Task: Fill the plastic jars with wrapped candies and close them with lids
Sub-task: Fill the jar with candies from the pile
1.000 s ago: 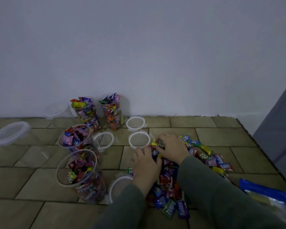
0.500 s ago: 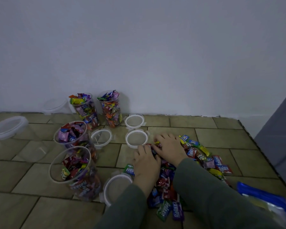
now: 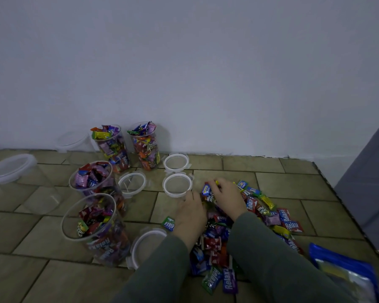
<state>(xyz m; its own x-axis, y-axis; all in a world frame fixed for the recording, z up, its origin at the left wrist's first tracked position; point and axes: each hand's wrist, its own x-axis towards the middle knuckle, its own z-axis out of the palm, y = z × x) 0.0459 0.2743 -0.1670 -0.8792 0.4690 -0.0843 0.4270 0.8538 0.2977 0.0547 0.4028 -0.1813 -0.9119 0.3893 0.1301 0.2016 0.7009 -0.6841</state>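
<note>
Head view: colourful wrapped candies (image 3: 219,243) lie heaped; right hand (image 3: 228,199) pinches some, left hand (image 3: 189,215) rests flat; four jars (image 3: 90,217) hold candies.

A home floor: tan tiles (image 3: 249,184) meeting a plain white wall (image 3: 206,73).

Head camera looks forward and down, close over floor (image 3: 271,186) toward wall (image 3: 206,73).

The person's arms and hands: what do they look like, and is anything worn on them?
Both arms are covered by long sleeves of a dull grey-green, plain fabric with no print or markings visible. Each sleeve ends at the wrist. The left hand and the right hand are bare: no gloves, and no rings, watch or bracelet can be seen in this dim view.
</note>
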